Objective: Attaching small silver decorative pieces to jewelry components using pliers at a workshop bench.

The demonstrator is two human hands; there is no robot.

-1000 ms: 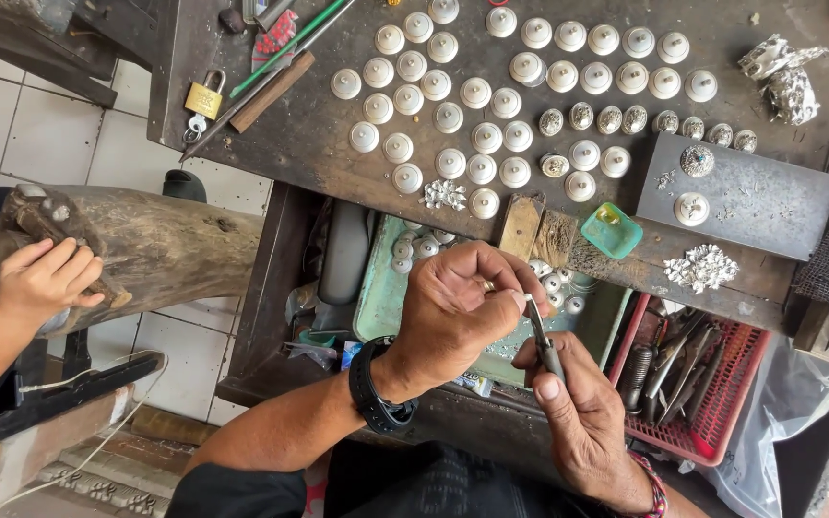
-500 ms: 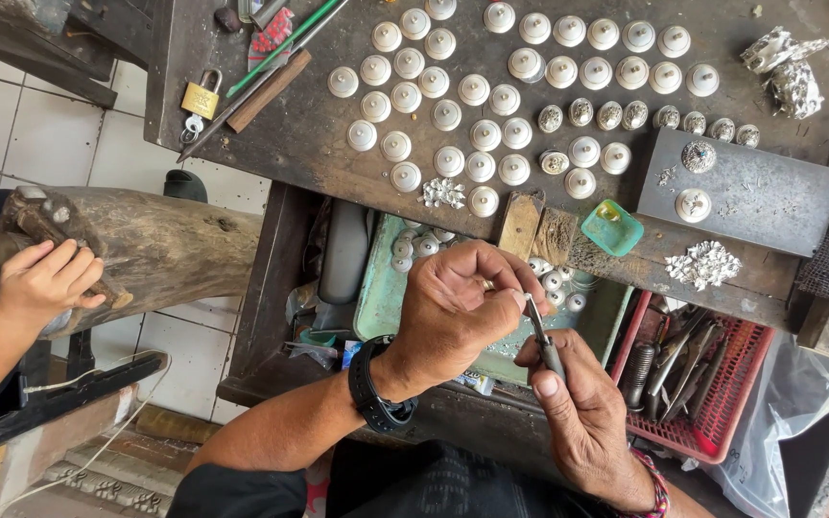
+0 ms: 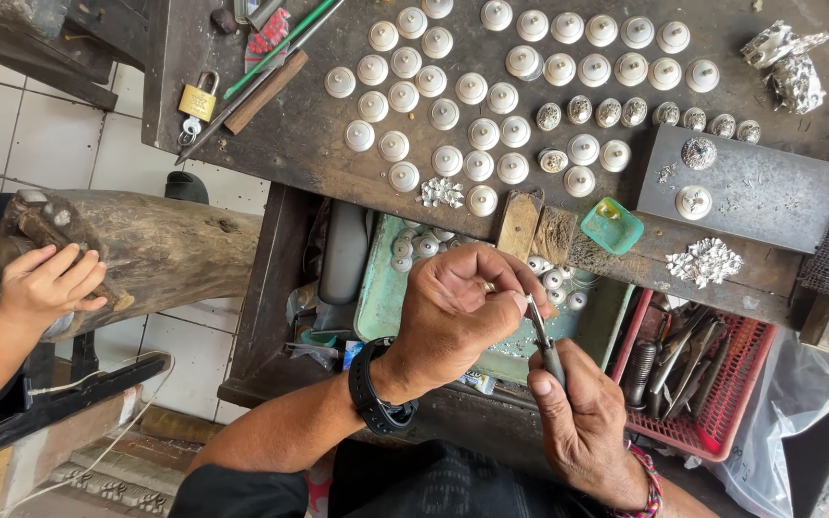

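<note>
Pinching something too small to make out, the left hand stays curled tight above the green tray, its fingertips pressed together right at the tip of the pliers. The right hand grips those pliers by the handles, thumb laid along them; I cannot tell whether the jaws are closed on the tiny piece or only touching it. Compared with a second ago almost nothing has shifted: both hands sit in the same spot, the tool at the same slant, so the fine work at the fingertips seems to be continuing rather than finished. Below the hands the tray holds a few loose silver caps, while many more silver domes lie in rows on the dark workbench above. A small green box rests at the bench edge beside a grey metal slab, and a red basket of tools sits to the right. Off to the left, another person's hand rests on a wooden log, just as before.
</note>
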